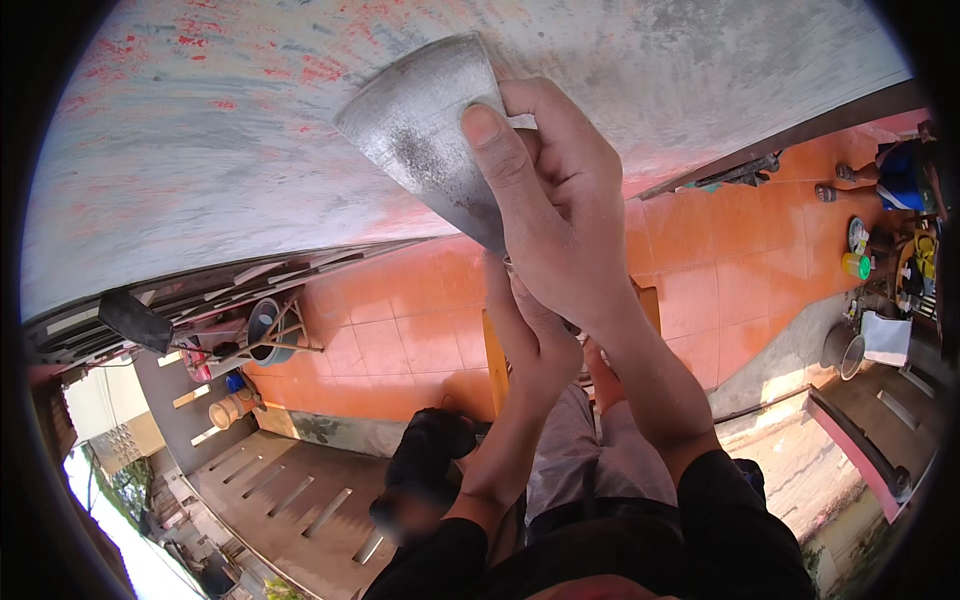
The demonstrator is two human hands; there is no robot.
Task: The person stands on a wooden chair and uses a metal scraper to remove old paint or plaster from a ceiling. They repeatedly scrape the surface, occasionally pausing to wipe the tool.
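A wide metal scraper (420, 127) with a flared, scuffed blade is held up against a grey-white painted wall (225, 150) marked with red patches. My right hand (562, 180) grips the scraper beside the blade, its thumb pressed flat on the metal and the index finger curled behind the edge. Just below, my left hand (536, 330) is closed around the handle end, which the fingers mostly hide. The blade's broad edge lies close to the wall; whether it touches cannot be told.
Below is an orange tiled floor (397, 330), with a yellow-orange wooden piece (495, 360) near my legs. A person in black (427, 465) is close on my left; another person's legs (855, 184) show far right. Tubs (270, 330) and a bucket (844, 349) stand around.
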